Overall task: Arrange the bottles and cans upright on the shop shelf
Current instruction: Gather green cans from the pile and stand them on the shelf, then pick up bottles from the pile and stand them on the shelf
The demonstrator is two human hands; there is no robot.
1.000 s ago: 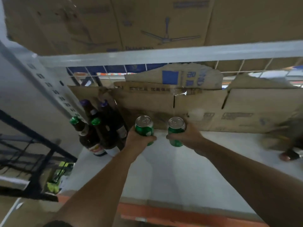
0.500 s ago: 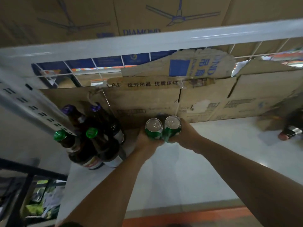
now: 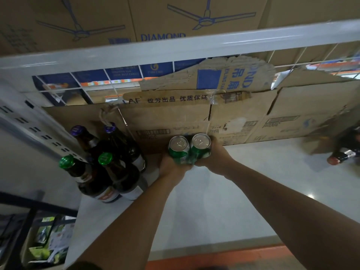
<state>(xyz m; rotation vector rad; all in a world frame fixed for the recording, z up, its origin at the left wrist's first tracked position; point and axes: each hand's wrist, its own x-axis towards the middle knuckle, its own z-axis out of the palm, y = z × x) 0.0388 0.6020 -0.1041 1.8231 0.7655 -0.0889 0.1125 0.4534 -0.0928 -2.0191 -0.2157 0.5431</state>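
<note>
Gripping cylindrical, glossy green cans [image 3: 179,155] [image 3: 200,152] — both hands [image 3: 171,170] [image 3: 216,157].

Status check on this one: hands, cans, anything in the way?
Hands: left hand grips left can, right hand grips right can. Cans upright, side by side, near the cardboard backing. Four bottles stand close on the left.

Two green cans on one shelf [image 3: 214,201], far centre: the left can [image 3: 179,152] and the right can [image 3: 201,150]. Two hands grip them, the left hand [image 3: 171,169] and the right hand [image 3: 216,157], one can apiece. Five bottles in all. Four stand at the left: two green-capped bottles [image 3: 87,180] [image 3: 124,180] nearer and two purple-capped bottles [image 3: 87,140] [image 3: 124,145] farther. A fifth bottle [image 3: 341,155], blurred, shows at the far right. Overhead, two fan boxes [image 3: 58,8] [image 3: 165,20].
</note>
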